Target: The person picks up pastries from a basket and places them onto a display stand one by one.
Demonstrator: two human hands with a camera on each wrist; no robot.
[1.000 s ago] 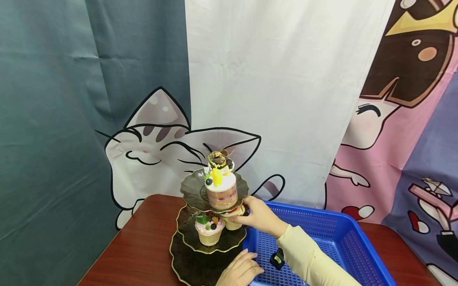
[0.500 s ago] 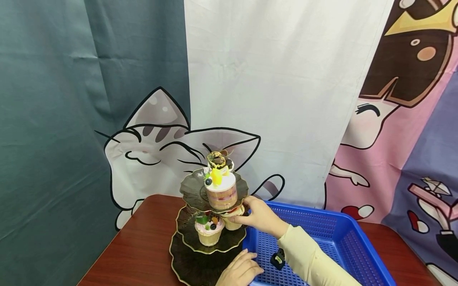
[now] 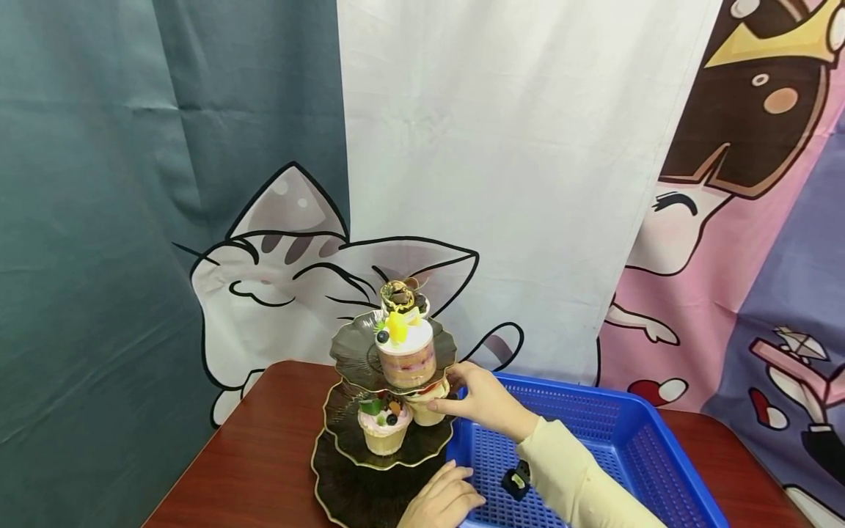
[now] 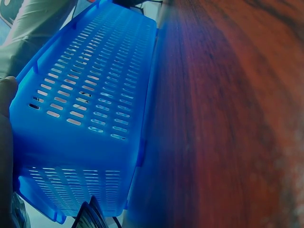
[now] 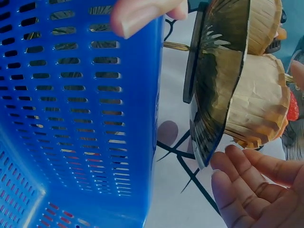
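My right hand [image 3: 488,400] holds a cupcake [image 3: 428,416] with red fruit on top, on the middle tier of a dark, gold-edged cake stand [image 3: 350,433]. In the right wrist view my fingers curve beside its pleated paper cup [image 5: 254,95]; the thumb shows only at the right edge. A pink-topped cupcake [image 3: 384,434] sits on the same tier. The top tier carries a layered dessert cup [image 3: 408,359] with yellow fruit and, behind it, a chocolate-topped one [image 3: 403,297]. My left hand [image 3: 444,499] grips the near-left rim of a blue plastic basket [image 3: 667,447], fingers bent over it.
The basket stands on a reddish-brown wooden table [image 3: 244,469], close against the right side of the cake stand. A small black device [image 3: 517,480] hangs by my right sleeve, above the basket floor. A printed cloth [image 3: 502,183] with cartoon figures rises behind the table.
Both hands keep their places, the right at the cupcake and the left at the basket rim. My right thumb and forearm have shifted very slightly; the whole view has drifted a little.
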